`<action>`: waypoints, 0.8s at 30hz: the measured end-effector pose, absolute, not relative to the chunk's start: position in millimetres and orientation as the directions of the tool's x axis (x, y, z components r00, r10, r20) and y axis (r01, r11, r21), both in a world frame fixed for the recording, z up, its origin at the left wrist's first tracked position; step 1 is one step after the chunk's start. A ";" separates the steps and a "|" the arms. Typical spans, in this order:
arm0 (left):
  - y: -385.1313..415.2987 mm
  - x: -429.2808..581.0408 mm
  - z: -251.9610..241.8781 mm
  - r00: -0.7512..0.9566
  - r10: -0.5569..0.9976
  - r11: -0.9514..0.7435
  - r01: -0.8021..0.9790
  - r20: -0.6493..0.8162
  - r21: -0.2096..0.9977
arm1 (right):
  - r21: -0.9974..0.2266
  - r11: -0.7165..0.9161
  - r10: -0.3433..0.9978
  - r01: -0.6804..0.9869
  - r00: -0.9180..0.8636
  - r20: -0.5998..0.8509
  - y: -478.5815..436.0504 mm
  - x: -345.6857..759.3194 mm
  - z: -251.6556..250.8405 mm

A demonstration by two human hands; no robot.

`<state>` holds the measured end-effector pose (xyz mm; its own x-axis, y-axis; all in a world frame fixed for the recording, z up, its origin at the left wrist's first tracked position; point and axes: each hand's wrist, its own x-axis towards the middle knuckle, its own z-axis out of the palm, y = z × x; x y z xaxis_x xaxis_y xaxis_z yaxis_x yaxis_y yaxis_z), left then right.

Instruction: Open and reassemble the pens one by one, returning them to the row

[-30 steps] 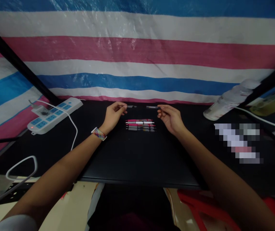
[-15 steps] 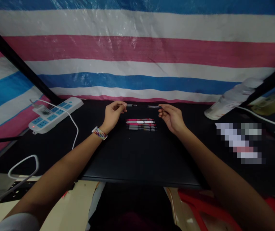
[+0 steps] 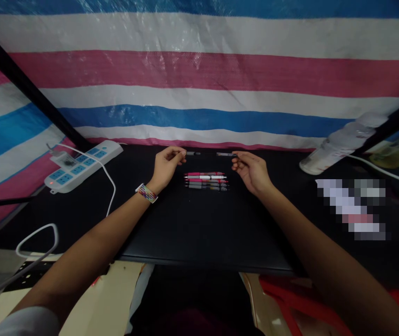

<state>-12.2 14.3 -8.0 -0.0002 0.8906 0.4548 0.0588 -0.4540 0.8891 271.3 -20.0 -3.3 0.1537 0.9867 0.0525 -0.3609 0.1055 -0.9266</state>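
Fingers of my left hand are closed on the left end of a slim grey-gripped pen piece. Opposite, my right hand pinches the right end of a clear pen piece. The two pieces lie in one line; the stretch between them is dark, so I cannot tell whether they join as one pen. Closer to me, several pens lie side by side on the black table: red ones, a white one and grey-gripped ones. Both hands are behind and beside this row.
On the left lies a white power strip with a plugged-in adapter and a white cable. To the right are a tilted bottle and a blurred-out item. A striped tarp hangs behind the table.
The whole view has shifted slightly to the right. Both hands keep their grip, with hardly any visible movement against the table.
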 end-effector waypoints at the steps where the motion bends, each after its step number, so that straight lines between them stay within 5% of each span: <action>1: 14.0 -12.2 -7.9 0.002 0.891 -0.452 0.065 0.453 0.890 | -0.930 0.104 0.987 -0.353 0.154 0.052 -19.8 271.5 -3.6; 24: 10.3 -11.8 -5.5 0.049 0.894 -0.448 0.053 0.446 0.892 | -0.937 0.112 0.988 -0.330 0.140 0.068 -22.0 269.7 -4.9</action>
<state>-11.8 10.3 -5.5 0.0485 0.8937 0.4461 0.0531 -0.4483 0.8923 269.7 -22.0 -4.9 0.1402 0.9878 0.0685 -0.3299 0.1118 -0.9374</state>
